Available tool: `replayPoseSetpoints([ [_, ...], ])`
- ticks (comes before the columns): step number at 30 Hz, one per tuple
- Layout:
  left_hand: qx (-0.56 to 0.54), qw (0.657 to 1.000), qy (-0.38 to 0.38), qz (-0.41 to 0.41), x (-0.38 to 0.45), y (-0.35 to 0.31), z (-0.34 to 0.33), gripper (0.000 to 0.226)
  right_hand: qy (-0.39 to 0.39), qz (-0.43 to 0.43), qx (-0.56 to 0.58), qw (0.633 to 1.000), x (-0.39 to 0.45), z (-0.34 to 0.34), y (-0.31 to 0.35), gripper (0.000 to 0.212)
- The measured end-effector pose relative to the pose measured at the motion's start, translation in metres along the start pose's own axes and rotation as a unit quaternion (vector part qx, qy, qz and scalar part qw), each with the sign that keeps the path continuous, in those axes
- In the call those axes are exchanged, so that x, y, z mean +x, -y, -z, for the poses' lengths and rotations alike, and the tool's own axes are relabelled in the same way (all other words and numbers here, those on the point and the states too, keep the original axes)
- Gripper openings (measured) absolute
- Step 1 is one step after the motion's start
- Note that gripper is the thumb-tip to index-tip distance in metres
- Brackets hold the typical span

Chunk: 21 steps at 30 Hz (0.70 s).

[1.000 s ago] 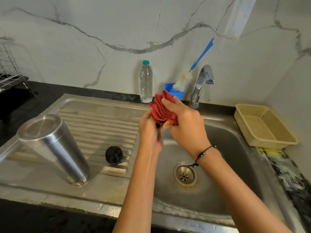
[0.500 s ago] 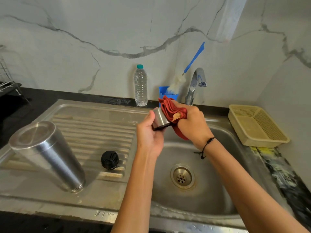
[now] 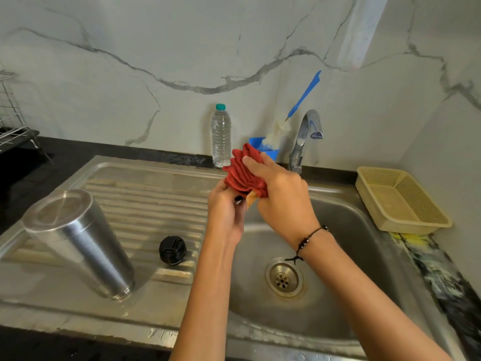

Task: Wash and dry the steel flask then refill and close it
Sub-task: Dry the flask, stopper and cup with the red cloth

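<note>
The steel flask body (image 3: pixel 78 241) stands upside down on the ribbed drainboard (image 3: pixel 145 194) at the left. Its black stopper (image 3: pixel 172 249) sits on the drainboard to the right of it. Above the sink basin (image 3: pixel 338 230), my left hand (image 3: pixel 225 214) grips a small steel cap, now almost fully hidden under a red cloth (image 3: pixel 244 173). My right hand (image 3: pixel 281 194) presses the bunched cloth over the cap. A full plastic water bottle (image 3: pixel 221 136) stands at the back wall.
A tap (image 3: pixel 303 142) rises behind the basin, beside a blue holder (image 3: pixel 256 144) with a blue-handled bottle brush (image 3: pixel 299 105). A beige plastic basket (image 3: pixel 398 201) sits on the right counter. A wire rack (image 3: pixel 10 121) stands far left. The drain (image 3: pixel 283 278) lies below my wrists.
Half a second ago the steel cap showed in my left hand with the cloth beside it. Now the cloth covers it again, as it did a second ago.
</note>
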<state>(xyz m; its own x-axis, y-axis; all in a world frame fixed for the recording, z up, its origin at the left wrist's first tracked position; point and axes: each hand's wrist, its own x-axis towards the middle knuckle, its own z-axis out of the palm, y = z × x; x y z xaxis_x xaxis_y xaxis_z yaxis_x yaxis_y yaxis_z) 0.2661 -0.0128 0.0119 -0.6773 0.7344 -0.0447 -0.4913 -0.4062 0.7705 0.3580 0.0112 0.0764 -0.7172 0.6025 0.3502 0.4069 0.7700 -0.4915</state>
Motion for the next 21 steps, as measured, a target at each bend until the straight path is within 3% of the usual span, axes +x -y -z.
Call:
replayPoseSetpoints([
  [3, -0.009, 1.0, 0.008, -0.004, -0.001, 0.001, -0.001, 0.025, -0.003, -0.007, -0.011, 1.0, 0.002, 0.001, -0.005, 0.06],
  [7, -0.028, 0.999, 0.033, 0.004, -0.001, 0.007, -0.005, 0.024, -0.003, -0.087, 0.048, 0.995, 0.008, 0.006, -0.02, 0.06],
  [13, -0.068, 0.993, 0.054, 0.08, -0.001, 0.015, -0.005, 0.019, -0.01, -0.157, 0.144, 0.977, 0.012, -0.001, -0.051, 0.045],
  [16, -0.008, 0.99, 0.082, 0.114, 0.0, 0.019, -0.006, 0.028, -0.026, -0.18, 0.205, 0.962, 0.014, 0.0, -0.057, 0.039],
  [18, 0.043, 0.989, 0.072, 0.119, 0.001, 0.02, -0.006, 0.03, -0.044, -0.185, 0.233, 0.954, 0.015, 0.001, -0.054, 0.047],
  [21, 0.025, 0.994, 0.027, 0.105, 0.004, 0.018, -0.002, 0.027, -0.077, -0.188, 0.258, 0.945, 0.016, 0.001, -0.049, 0.055],
])
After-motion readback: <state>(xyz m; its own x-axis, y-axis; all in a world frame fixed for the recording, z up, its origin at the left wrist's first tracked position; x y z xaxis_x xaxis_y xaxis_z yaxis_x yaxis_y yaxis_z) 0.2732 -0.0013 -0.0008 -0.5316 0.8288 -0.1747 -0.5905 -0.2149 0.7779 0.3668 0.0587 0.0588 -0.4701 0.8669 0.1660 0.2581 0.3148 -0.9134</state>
